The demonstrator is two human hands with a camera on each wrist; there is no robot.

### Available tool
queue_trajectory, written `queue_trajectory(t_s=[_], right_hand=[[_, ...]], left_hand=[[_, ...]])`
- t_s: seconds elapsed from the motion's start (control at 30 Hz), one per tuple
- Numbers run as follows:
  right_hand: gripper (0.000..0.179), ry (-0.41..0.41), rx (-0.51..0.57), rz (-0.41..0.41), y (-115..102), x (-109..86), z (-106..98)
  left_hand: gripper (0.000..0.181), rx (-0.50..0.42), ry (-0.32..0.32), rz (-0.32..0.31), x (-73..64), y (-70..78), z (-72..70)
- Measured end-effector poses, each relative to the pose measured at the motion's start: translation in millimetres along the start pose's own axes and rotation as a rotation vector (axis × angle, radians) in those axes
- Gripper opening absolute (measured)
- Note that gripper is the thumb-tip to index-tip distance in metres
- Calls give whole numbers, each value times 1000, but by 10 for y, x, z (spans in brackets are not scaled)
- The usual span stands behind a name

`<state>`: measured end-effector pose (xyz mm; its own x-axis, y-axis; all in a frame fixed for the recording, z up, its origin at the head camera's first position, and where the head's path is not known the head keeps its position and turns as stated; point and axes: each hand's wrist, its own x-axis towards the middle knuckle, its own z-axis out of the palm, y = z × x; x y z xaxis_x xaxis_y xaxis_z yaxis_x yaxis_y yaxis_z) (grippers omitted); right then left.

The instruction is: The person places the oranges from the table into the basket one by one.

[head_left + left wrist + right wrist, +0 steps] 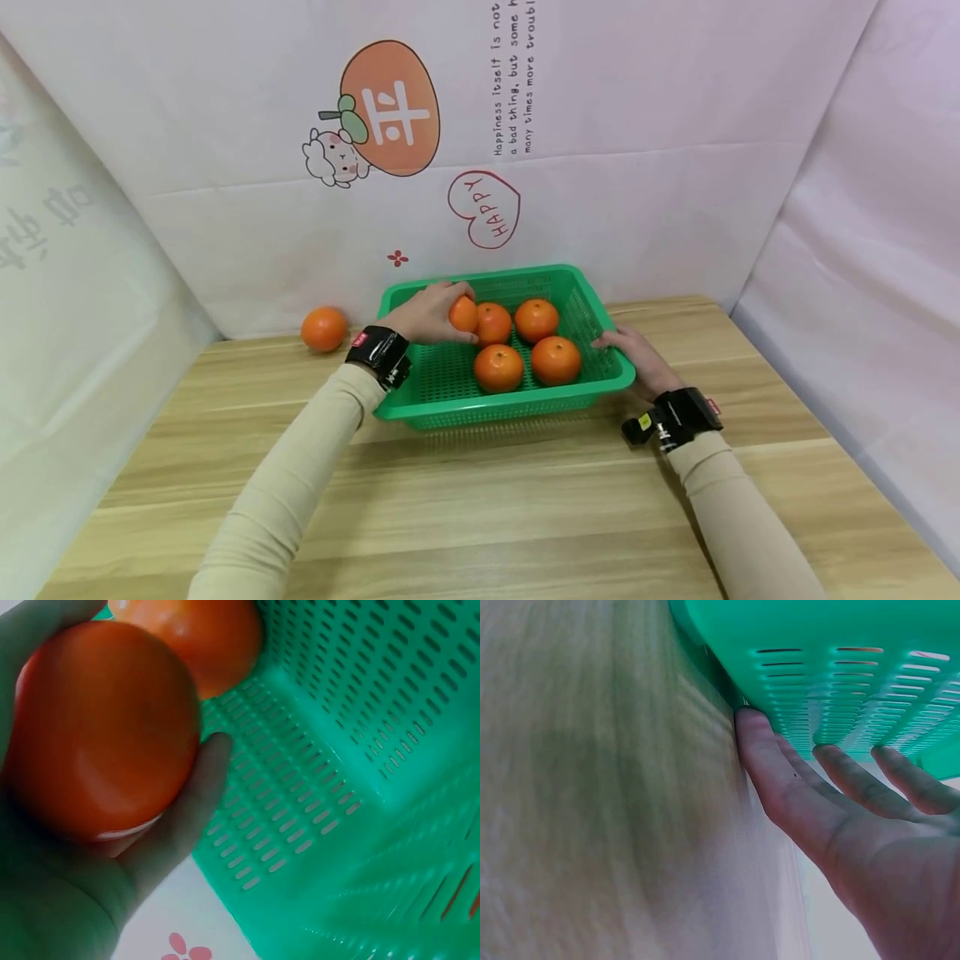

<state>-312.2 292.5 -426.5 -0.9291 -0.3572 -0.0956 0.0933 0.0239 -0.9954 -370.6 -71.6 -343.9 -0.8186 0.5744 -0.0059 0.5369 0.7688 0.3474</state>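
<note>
A green plastic basket (487, 408) with slotted walls stands on the table, and several smooth, round orange fruits (556, 360) sit inside it. My left hand (431, 315) reaches over the basket's left side and holds another orange fruit (105, 731) between thumb and fingers. That fruit is beside one of those in the basket. At the basket's right end, my right hand (633, 357) grips the rim, thumb over the edge. Its fingertips (754, 720) touch the slotted outer wall from below the rim. One more orange fruit (324, 329) lies on the table left of the basket.
The wooden table (450, 517) runs back to a white printed cloth (637, 167), close behind the basket. White cloth also hangs at both sides. Each wrist carries a black strapped camera.
</note>
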Motion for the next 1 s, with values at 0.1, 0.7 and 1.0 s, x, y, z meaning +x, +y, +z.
queue_trajectory(t_s=[0.1,0.7,1.0], right_hand=[[71,4,-4,2,0,-1,-4],[71,-9,4,9,-36,-15,3],[71,8,-6,18,-24,5,0]], left_hand=[[61,17,-62,-30,15,-15,32],[79,66,-121,-244,115,-192,229],[83,134,-112,-289,136,-155,272]])
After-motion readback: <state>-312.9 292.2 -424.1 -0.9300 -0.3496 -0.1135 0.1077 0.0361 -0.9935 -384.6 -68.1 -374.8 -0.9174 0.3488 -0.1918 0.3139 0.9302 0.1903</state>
